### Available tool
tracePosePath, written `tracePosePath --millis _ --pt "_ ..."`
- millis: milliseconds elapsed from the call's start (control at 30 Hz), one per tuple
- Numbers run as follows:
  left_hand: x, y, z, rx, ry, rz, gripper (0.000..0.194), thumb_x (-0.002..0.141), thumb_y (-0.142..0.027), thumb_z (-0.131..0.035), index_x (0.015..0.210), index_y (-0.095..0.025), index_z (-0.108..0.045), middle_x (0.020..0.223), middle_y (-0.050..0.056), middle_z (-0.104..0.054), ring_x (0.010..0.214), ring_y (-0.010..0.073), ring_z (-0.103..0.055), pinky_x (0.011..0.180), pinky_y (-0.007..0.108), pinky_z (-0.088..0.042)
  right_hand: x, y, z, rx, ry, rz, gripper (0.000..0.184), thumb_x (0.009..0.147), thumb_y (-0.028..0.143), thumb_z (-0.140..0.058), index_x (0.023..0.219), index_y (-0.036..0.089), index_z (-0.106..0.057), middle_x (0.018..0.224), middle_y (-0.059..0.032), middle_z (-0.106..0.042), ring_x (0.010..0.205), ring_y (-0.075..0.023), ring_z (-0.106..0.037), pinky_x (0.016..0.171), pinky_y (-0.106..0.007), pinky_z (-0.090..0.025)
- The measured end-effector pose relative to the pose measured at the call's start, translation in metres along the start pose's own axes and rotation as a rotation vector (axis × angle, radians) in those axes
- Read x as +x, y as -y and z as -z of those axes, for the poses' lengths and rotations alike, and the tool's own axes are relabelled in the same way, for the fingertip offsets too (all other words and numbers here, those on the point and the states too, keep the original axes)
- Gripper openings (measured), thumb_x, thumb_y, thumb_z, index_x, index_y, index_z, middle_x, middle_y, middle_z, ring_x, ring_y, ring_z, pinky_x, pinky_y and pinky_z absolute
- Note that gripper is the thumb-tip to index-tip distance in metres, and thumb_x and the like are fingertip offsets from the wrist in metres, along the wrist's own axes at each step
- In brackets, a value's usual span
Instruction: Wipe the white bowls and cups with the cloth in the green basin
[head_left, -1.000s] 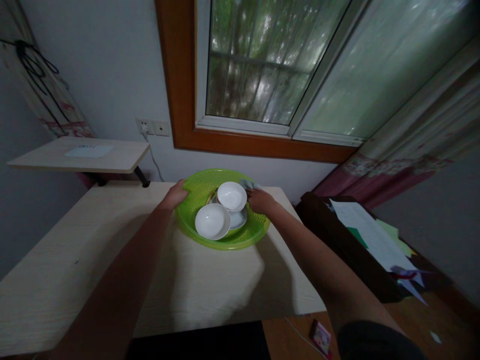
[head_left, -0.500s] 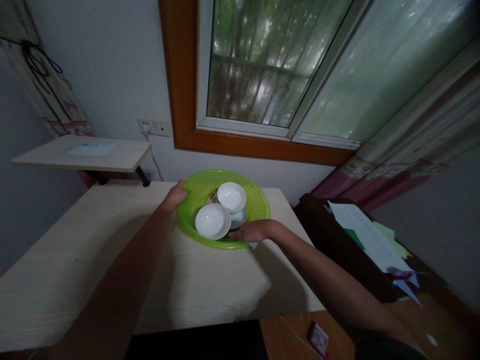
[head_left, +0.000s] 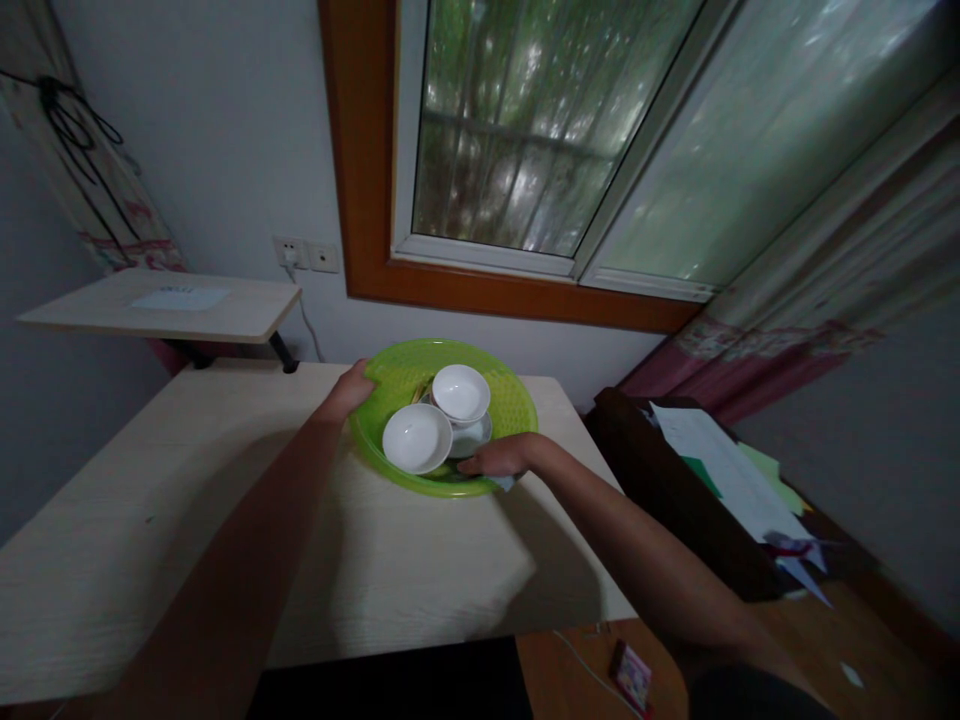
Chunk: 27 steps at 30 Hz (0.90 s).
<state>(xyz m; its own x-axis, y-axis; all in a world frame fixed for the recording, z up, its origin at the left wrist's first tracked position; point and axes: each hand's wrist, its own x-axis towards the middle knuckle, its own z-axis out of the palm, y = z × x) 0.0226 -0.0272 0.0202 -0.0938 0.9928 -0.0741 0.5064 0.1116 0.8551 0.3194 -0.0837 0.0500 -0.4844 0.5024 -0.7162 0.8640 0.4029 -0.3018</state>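
From where I stood, the green basket (head_left: 514, 395) was in front of the person, over the far part of the pale wooden surface (head_left: 420, 560); whether its base touched the wood, I couldn't tell. The person's left hand (head_left: 351, 388) had the basket's left rim firmly in its grip, arm stretched straight out. The right hand (head_left: 501, 458) was at the basket's near right rim, its grip closed on a pale cloth (head_left: 504, 482) held against that rim, one corner dangling outside and the fingertips reaching inside.

Two white bowls sat upright in the basket. The front bowl (head_left: 417, 438) was toward the basket's near left side, and the back bowl (head_left: 460, 393) stood just behind it, right of the basket's middle. A white plate (head_left: 471, 438) showed partly from under the back bowl, between it and the right hand. Some thin yellowish sticks (head_left: 420, 390) lay behind the front bowl, too small to make out well.

Left of the basket, a raised shelf (head_left: 251, 305) carried a sheet of paper (head_left: 180, 299). Behind the basket was the wall, with a wood-framed window (head_left: 510, 180) above. To the basket's right, papers (head_left: 735, 480) lay on a dark piece of furniture (head_left: 675, 510).
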Motion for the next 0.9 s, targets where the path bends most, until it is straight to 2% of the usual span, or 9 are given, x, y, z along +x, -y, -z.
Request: tracePosePath --millis 67,100,233,300,400,500,633,767,900 --pt "0.001 0.0 -0.001 -0.001 0.002 0.037 0.06 0.077 -0.008 -0.061 0.137 -0.016 -0.063 0.12 0.014 -0.078 0.109 0.0272 -0.073 0.092 0.036 -0.059 0.004 -0.015 0.004 -0.19 -0.073 -0.133 0.034 0.097 0.043 -0.06 0.105 0.018 -0.082 0.112 -0.0115 -0.08 0.101 -0.0268 -0.075 0.099 -0.039 -0.058" --pt "0.001 0.0 -0.001 -0.001 0.0 0.044 0.06 0.077 -0.008 -0.061 0.137 -0.016 -0.064 0.12 0.014 -0.078 0.11 0.0278 -0.073 0.092 0.036 -0.059 0.007 -0.022 0.006 -0.228 -0.126 -0.172 0.027 0.092 0.036 -0.066 0.106 0.019 -0.082 0.111 -0.0118 -0.08 0.104 -0.0283 -0.074 0.101 -0.04 -0.057" --pt "0.005 0.006 -0.001 -0.017 0.0 0.037 0.064 0.076 -0.007 -0.062 0.139 -0.017 -0.063 0.122 0.014 -0.078 0.11 0.0282 -0.073 0.092 0.037 -0.059 0.018 -0.047 0.013 -0.323 -0.303 -0.278 0.033 0.085 0.025 -0.071 0.114 0.012 -0.08 0.118 -0.0229 -0.077 0.118 -0.039 -0.07 0.109 -0.05 -0.052" --pt "0.008 0.009 -0.001 -0.029 0.001 0.028 0.066 0.075 -0.006 -0.062 0.141 -0.017 -0.061 0.124 0.014 -0.078 0.11 0.0283 -0.073 0.091 0.038 -0.06 0.023 -0.055 0.016 -0.379 -0.389 -0.27 0.035 0.086 0.019 -0.067 0.118 0.012 -0.079 0.132 -0.0226 -0.073 0.131 -0.0381 -0.064 0.12 -0.051 -0.043" --pt "0.011 0.012 -0.001 -0.043 0.004 0.027 0.067 0.075 -0.006 -0.062 0.141 -0.016 -0.061 0.124 0.015 -0.078 0.11 0.0297 -0.073 0.091 0.039 -0.06 0.031 -0.063 0.021 -0.461 -0.493 -0.21 0.043 0.09 0.012 -0.057 0.13 0.011 -0.074 0.15 -0.0182 -0.063 0.149 -0.0309 -0.05 0.131 -0.045 -0.025" --pt "0.012 0.013 -0.001 -0.064 0.003 0.038 0.065 0.076 -0.007 -0.063 0.141 -0.016 -0.062 0.124 0.015 -0.077 0.11 0.0294 -0.073 0.092 0.038 -0.06 0.04 -0.07 0.026 -0.524 -0.559 -0.166 0.045 0.096 0.013 -0.048 0.136 0.008 -0.07 0.154 -0.0176 -0.059 0.153 -0.0274 -0.045 0.133 -0.042 -0.02" --pt "0.011 0.01 -0.001 -0.068 0.018 0.05 0.067 0.075 -0.005 -0.063 0.142 -0.016 -0.06 0.124 0.015 -0.077 0.11 0.0262 -0.073 0.092 0.035 -0.059 0.048 -0.081 0.03 -0.575 -0.624 -0.142 0.048 0.097 0.014 -0.047 0.14 0.01 -0.068 0.157 -0.0152 -0.056 0.154 -0.0263 -0.044 0.133 -0.041 -0.02" --pt "0.008 0.007 0.0 -0.027 0.0 0.053 0.062 0.076 -0.006 -0.064 0.137 -0.014 -0.063 0.123 0.016 -0.077 0.11 0.0279 -0.073 0.092 0.035 -0.059 0.046 -0.094 0.029 -0.609 -0.695 -0.097 0.049 0.096 0.012 -0.048 0.14 0.012 -0.068 0.157 -0.0142 -0.057 0.152 -0.0268 -0.047 0.131 -0.043 -0.027" --pt "0.007 0.009 -0.001 -0.002 -0.015 0.041 0.058 0.077 -0.008 -0.063 0.135 -0.015 -0.065 0.119 0.015 -0.078 0.105 0.0275 -0.074 0.088 0.034 -0.059 0.032 -0.103 0.02 -0.576 -0.721 -0.072 0.034 0.095 0.013 -0.053 0.115 0.015 -0.081 0.145 -0.0178 -0.067 0.144 -0.0333 -0.056 0.124 -0.05 -0.038"
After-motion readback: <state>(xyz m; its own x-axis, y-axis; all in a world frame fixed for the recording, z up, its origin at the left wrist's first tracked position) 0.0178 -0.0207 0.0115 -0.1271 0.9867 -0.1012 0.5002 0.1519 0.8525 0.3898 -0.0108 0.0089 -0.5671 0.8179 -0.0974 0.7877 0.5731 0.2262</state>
